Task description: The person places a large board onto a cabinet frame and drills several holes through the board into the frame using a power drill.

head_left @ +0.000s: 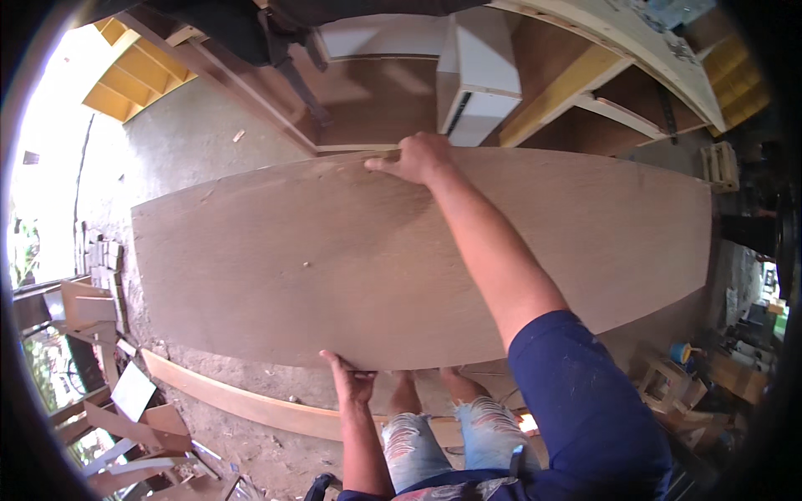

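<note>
A large brown plywood sheet [334,259] is held flat and roughly level in front of the person, spanning almost the whole width of the view above the concrete floor [175,150]. The right hand [415,158] reaches across the sheet to its far edge, the fingers curled over that edge and gripping it, the thumb lying on the top face. The left hand [351,377] is at the near edge, just left of the middle, palm up under the board with the fingers spread and pressed against its underside, supporting it from below rather than closed round it. The person's knees in torn pale jeans [455,438] show just below the near edge.

On the floor under the near edge lies a long pale wooden plank [242,401], running from the left toward the person's feet. Offcuts of board [125,417] are piled at the near left. Beyond the far edge stands a white cabinet [478,75], and yellow-painted wooden frames [134,79] rest at the far left.
</note>
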`<state>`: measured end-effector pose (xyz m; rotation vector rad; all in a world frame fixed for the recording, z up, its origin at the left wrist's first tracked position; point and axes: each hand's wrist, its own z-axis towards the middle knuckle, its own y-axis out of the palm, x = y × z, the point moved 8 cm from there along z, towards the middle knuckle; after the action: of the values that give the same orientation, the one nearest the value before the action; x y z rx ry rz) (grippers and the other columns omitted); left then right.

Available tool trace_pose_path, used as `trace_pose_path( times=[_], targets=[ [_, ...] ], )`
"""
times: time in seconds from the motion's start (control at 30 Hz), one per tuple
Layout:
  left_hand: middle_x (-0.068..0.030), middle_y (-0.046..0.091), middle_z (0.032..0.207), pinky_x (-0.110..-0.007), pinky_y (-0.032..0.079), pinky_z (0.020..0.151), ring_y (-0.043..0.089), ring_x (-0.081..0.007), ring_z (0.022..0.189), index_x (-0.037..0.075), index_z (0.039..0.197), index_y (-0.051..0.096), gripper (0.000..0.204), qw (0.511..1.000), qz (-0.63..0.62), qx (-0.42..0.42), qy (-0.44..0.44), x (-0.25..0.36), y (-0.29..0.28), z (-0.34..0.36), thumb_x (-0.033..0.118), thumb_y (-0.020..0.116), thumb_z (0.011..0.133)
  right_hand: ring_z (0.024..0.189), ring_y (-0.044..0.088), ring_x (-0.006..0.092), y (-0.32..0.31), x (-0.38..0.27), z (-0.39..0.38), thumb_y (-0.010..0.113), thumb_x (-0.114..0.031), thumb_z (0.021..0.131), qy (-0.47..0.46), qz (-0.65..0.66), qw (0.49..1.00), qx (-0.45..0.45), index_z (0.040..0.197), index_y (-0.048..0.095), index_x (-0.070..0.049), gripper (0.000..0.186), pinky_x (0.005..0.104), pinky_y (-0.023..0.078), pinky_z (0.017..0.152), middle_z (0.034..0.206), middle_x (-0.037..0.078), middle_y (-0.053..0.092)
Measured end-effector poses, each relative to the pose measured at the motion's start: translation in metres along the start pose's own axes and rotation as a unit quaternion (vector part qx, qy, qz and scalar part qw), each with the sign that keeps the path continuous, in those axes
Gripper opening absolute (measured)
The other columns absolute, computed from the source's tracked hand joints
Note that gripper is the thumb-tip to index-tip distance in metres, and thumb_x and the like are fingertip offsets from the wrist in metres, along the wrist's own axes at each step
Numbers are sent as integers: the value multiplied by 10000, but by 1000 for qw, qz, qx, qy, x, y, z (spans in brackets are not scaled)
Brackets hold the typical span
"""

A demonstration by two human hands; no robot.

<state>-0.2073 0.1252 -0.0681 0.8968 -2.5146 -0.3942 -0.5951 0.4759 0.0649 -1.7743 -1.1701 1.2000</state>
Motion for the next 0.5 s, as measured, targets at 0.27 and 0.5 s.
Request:
trace_pose_path(
  times=[0.27,0.5],
  targets=[
    [-83,466,1557,-513,427,1109,488,-284,1376,176,1599,361,1025,997,23,71,2,11,27,-4,911,370,885,967,747,306,20,13,39,542,-962,739,-7,-42,999,9,1018,816,-91,955,427,579,868,945,141,781],
    [-83,410,1622,-535,357,1167,423,-301,1459,193,1636,300,1046,997,25,78,2,15,34,-11,916,357,882,878,739,328,19,14,36,498,-941,800,-1,-58,997,47,921,743,-66,917,434,569,802,834,145,743]
  ],
)
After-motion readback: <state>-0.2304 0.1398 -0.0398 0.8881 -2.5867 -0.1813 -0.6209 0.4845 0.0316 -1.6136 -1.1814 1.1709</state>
